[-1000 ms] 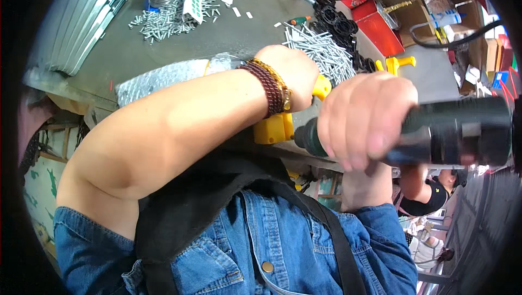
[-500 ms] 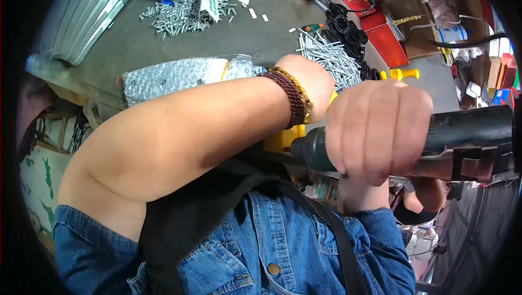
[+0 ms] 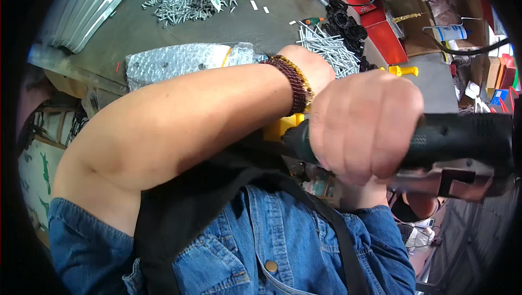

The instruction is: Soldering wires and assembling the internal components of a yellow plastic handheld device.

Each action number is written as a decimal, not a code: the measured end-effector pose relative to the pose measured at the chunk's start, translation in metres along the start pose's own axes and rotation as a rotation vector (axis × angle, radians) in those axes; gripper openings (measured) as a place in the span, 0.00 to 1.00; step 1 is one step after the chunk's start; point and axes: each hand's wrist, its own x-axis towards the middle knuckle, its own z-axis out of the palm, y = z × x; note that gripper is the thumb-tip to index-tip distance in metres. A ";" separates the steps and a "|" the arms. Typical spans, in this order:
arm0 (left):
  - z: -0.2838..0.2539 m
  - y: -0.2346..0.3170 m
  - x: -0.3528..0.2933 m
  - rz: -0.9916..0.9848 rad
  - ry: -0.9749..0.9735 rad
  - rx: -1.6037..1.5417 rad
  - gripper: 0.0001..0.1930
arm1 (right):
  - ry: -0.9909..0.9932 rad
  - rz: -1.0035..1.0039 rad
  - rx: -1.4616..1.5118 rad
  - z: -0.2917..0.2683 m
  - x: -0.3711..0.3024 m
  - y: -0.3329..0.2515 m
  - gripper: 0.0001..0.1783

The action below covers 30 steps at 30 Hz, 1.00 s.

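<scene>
My right hand (image 3: 367, 126) is wrapped round the body of a dark power drill (image 3: 462, 137), held level in front of my chest. Its chuck (image 3: 296, 138) points left. From the left my other arm, with dark red and gold beaded bracelets at the wrist, reaches across. My left hand (image 3: 309, 69) is beside the pile of long screws (image 3: 331, 50), its fingers hidden behind the right hand. Below that wrist part of a yellow object (image 3: 281, 127) shows; I cannot make out its kind.
A bubble-wrapped bundle (image 3: 179, 66) lies on the grey table beyond my left forearm. Farther back are a heap of short screws (image 3: 182, 7), small white pieces (image 3: 254, 5) and metal rails (image 3: 98, 12). At right stand black plastic parts (image 3: 345, 23), a red box (image 3: 383, 34) and a yellow-handled tool (image 3: 403, 71).
My right hand and the drill have shifted slightly left, and the drill's rear end has tipped lower. My left arm stays nearly where it was, across the front.
</scene>
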 end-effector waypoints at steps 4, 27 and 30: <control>0.010 0.000 -0.021 -0.039 -0.007 -0.005 0.13 | 0.080 -0.063 0.145 0.018 0.019 -0.009 0.16; -0.004 -0.043 -0.099 0.016 0.290 -0.122 0.33 | 1.553 -0.499 0.542 0.062 -0.173 0.006 0.16; -0.004 -0.044 -0.098 0.027 0.278 -0.131 0.34 | 1.542 -0.501 0.554 0.062 -0.168 0.011 0.17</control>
